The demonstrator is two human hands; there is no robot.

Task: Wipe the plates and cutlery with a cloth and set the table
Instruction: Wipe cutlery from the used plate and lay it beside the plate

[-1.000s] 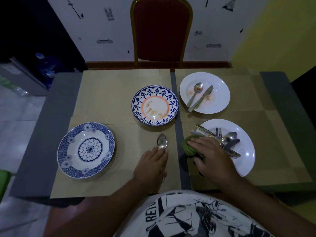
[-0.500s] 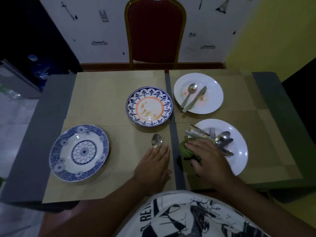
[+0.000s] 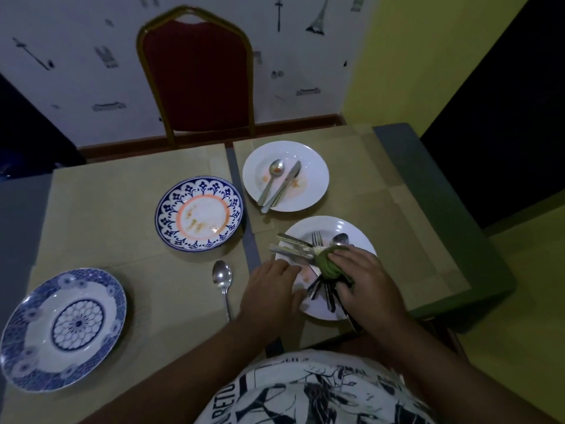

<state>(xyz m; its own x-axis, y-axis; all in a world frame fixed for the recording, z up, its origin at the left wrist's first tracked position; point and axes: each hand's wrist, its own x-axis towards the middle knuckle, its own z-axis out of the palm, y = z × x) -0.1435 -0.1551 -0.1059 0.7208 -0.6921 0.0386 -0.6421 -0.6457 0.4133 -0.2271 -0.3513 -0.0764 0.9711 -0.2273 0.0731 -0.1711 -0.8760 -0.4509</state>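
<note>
Gripping green cloth (image 3: 328, 266) with right hand (image 3: 370, 283), resting relaxed left hand (image 3: 269, 289) at white plate (image 3: 357, 237).
Could scatter piled cutlery (image 3: 293, 244) by pressing too hard.

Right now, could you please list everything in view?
Table: one, grey, tan mats.
Chair: one, red, far side.
Blue plate: one, blue-white, near left.
Orange-ringed plate: one, blue-white, stained, centre.
Far white plate: one, stained, far right.
Near white plate: one, near right.
Lone spoon: one, silver, on mat.
Spoon, knife: one each, silver, on far white plate.
Cutlery pile: several, silver, on near white plate.
Cloth: one, green, over cutlery pile.
Left hand: at near white plate's edge.
Right hand: gripping cloth.
</note>
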